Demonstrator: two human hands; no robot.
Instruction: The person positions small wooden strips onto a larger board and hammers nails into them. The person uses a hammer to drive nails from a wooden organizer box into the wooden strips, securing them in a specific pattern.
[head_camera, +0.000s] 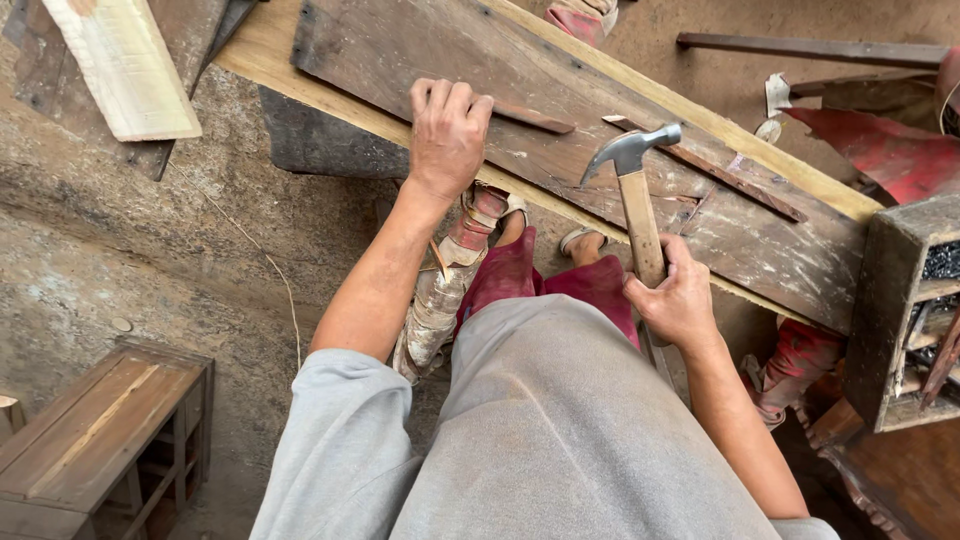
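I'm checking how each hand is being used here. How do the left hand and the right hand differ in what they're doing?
The left hand lies palm down on the dark plank, fingers over a thin wooden strip; the right hand is closed around the hammer handle. The left arm reaches well forward over the plank, while the right hand is drawn back near the body, off the plank's near edge. The left grips no tool; the right holds the hammer head raised above the wood. Both are bare.

Board (420, 55) bare left of thin strip (535, 117); slat (735, 180), crate (905, 310) crowd right.
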